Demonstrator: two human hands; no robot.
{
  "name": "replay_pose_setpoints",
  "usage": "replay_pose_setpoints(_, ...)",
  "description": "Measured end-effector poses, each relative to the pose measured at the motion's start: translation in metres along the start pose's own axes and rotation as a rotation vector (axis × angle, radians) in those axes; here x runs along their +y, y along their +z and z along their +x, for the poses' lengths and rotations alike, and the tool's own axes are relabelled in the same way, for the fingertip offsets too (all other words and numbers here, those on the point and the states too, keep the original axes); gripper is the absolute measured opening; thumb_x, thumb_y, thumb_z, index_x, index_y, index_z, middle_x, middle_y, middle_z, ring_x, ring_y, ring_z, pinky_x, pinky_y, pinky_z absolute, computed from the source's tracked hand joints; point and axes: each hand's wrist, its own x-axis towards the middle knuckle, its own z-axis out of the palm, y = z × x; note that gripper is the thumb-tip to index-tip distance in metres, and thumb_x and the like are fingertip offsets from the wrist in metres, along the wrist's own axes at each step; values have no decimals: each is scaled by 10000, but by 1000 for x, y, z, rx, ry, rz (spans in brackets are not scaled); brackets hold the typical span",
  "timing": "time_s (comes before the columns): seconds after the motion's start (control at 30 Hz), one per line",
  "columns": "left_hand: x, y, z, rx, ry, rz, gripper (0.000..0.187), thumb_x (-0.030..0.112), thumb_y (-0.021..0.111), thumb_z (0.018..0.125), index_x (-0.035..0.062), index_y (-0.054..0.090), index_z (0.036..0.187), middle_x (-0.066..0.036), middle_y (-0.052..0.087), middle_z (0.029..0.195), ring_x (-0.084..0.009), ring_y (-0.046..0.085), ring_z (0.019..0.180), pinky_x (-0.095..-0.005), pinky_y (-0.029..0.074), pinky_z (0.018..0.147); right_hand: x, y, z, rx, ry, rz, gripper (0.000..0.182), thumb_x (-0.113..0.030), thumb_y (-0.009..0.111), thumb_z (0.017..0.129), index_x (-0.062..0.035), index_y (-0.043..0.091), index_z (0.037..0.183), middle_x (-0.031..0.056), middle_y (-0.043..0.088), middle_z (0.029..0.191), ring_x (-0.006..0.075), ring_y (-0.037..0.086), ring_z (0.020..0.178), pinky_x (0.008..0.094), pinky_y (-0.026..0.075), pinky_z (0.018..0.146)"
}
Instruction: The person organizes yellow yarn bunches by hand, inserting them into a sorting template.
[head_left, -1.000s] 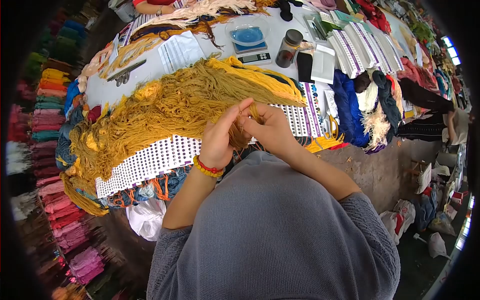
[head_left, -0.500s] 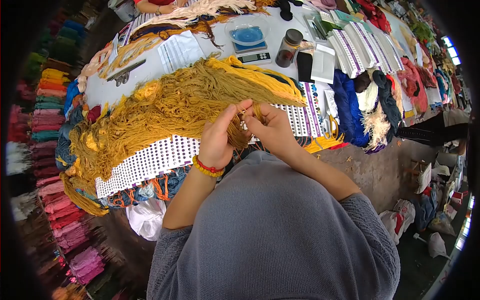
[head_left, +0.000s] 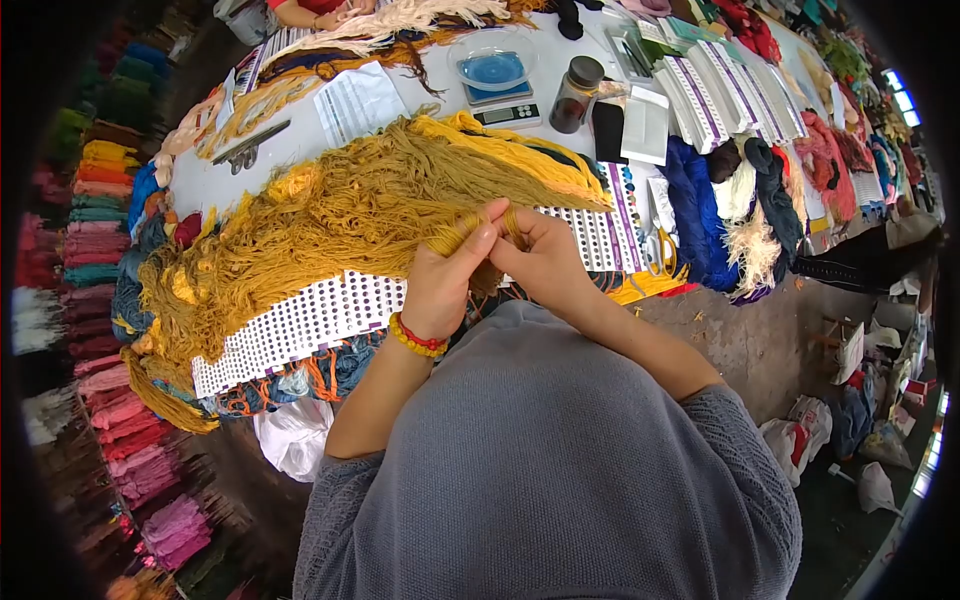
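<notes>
A strand of mustard yarn (head_left: 452, 234) is pinched between both hands at the near edge of the table. My left hand (head_left: 452, 272), with a red and yellow bracelet at the wrist, is closed on it. Thumb and fingers of my right hand (head_left: 538, 258) are closed on the yarn too, and the fingertips of both hands meet. Behind them a large heap of olive-gold yarn (head_left: 330, 220) spreads across the table. Beneath it lie white cards with rows of dark holes (head_left: 300, 328). Exactly how the yarn runs between my fingertips is hidden.
A digital scale (head_left: 506, 114) with a clear bowl, a dark-lidded jar (head_left: 577, 95) and a folded paper (head_left: 358, 102) stand beyond the heap. Yellow-handled scissors (head_left: 660, 250) and blue yarn (head_left: 695, 215) lie to the right. Another person's hands (head_left: 335, 15) are at the far side.
My left hand has turned and shifted slightly right, its thumb now meeting the right fingertips. Yarn now shows looped over the left fingers. The right hand has barely moved.
</notes>
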Motion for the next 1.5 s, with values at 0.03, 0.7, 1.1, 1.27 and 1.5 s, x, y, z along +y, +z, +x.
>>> replay_pose_setpoints(0.03,0,0,0,-1,-1,0,332,146,440,892,-49,477,1158,-103,556,1072,-160,538,955,-288,423,844,2,0,0,1,0,1,128,-123,584,783,-3,562,745,-40,468,553,17,383,501,190,320,444)
replay_pose_setpoints(0.7,0,-11,2,-7,-85,-324,277,158,486,876,-47,540,1054,-108,578,1014,-173,555,911,-302,449,812,-3,-7,-1,-30,149,244,70,-88,528,806,-20,530,790,17,562,706,50,439,521,192,378,478)
replay_pose_setpoints(1.1,-14,-53,11,51,-37,-552,250,236,378,920,50,482,788,-54,494,679,-173,487,636,-369,423,816,-34,-68,13,90,-249,-937,85,-92,562,737,-21,517,721,48,546,664,146,476,508,234,382,463)
replay_pose_setpoints(1.27,-40,-68,33,238,-275,-735,233,255,416,903,92,436,737,16,403,603,-134,422,555,-346,389,867,-36,-57,16,131,-571,-796,106,-72,575,687,-30,480,663,100,561,873,169,520,520,257,407,463)
replay_pose_setpoints(1.5,-46,-171,42,484,-95,-532,141,132,452,838,99,410,707,39,319,542,-105,359,511,-256,393,648,9,-131,56,-89,-1,1186,164,-133,454,744,-21,498,633,40,433,611,78,354,436,199,296,407)
